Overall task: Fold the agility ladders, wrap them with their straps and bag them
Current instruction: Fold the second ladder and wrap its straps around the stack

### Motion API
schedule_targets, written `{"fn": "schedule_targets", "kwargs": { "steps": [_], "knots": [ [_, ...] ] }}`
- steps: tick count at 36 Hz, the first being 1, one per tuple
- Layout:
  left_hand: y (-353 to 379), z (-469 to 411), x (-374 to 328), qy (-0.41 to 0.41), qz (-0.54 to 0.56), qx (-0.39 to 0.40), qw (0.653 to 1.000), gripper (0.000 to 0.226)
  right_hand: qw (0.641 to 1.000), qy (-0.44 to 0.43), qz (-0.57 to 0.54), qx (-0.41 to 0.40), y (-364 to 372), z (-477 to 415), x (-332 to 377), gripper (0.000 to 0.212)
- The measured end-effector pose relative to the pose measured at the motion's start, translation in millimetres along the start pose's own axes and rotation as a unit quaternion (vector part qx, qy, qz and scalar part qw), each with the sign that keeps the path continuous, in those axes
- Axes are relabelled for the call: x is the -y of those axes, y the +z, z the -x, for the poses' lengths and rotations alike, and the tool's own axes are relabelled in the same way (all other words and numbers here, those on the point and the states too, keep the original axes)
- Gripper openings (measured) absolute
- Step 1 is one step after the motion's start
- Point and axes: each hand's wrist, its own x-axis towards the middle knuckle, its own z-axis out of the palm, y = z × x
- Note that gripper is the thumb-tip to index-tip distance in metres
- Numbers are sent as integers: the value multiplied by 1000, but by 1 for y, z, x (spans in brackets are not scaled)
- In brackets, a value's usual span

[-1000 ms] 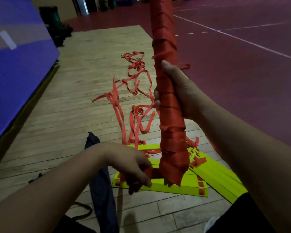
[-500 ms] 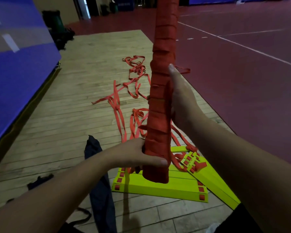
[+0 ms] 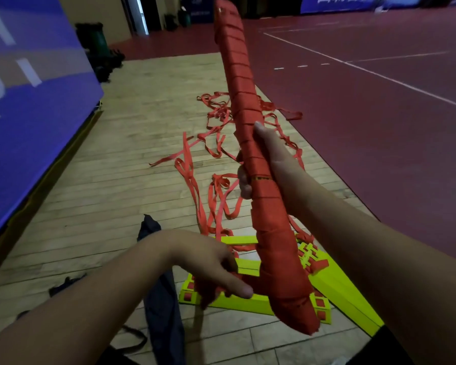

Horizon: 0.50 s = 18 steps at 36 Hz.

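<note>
Red strap binds one ladder bundle (image 3: 244,98), gripped mid-length by the right hand (image 3: 270,159) while the left hand (image 3: 211,270) pinches its strap tail (image 3: 250,283); yellow rungs (image 3: 248,302), loose straps (image 3: 190,177) and the bag (image 3: 161,309) lie on the floor, likely next.

Open wooden floor (image 3: 95,196) at left; loose straps (image 3: 192,180), yellow rungs (image 3: 248,302) and dark bag (image 3: 163,320) ahead

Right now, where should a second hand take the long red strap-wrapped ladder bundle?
Lower stretch of the bundle, below the right hand, from the left: the right forearm blocks the other side, and the tilted rod-like shape suits a wrap-round grip. The left hand seems to pinch its strap tail.
</note>
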Motion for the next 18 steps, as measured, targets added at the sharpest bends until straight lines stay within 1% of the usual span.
{"fn": "schedule_targets", "kwargs": {
  "steps": [1,2,4,5,7,8,10,11,13,14,15,17,18],
  "knots": [
    [-3,1,5,1,6,-16,1000,54,999,-12,31,-8,0,1,0,61],
    [-6,3,8,15,30,-40,999,53,998,-28,60,-24,-1,1,0,64],
    [-9,5,13,64,108,-111,986,68,987,-72,117,-80,0,-2,-1,66],
    [-10,4,15,84,154,-154,972,77,978,-97,148,-108,1,-4,-3,65],
    [-8,-2,14,96,230,-233,940,90,958,-144,201,-146,5,-7,-7,56],
    [-5,-6,11,94,250,-269,926,94,953,-160,207,-152,8,-6,-7,49],
    [-3,-14,7,95,256,-307,912,97,954,-186,190,-140,13,-5,-9,35],
    [-2,-18,6,105,256,-310,909,90,957,-194,173,-128,15,-4,-9,31],
    [0,-19,4,124,280,-312,899,64,970,-190,119,-89,18,-2,-8,33],
    [0,-18,5,122,290,-313,896,57,978,-178,88,-61,19,-1,-7,34],
    [-1,-16,7,113,287,-315,897,53,984,-163,62,-32,19,0,-7,32],
    [-1,-13,8,98,262,-315,907,54,990,-137,28,8,18,1,-7,28],
    [-2,-11,8,105,259,-315,907,54,991,-127,14,24,17,3,-6,28]
  ]
}}
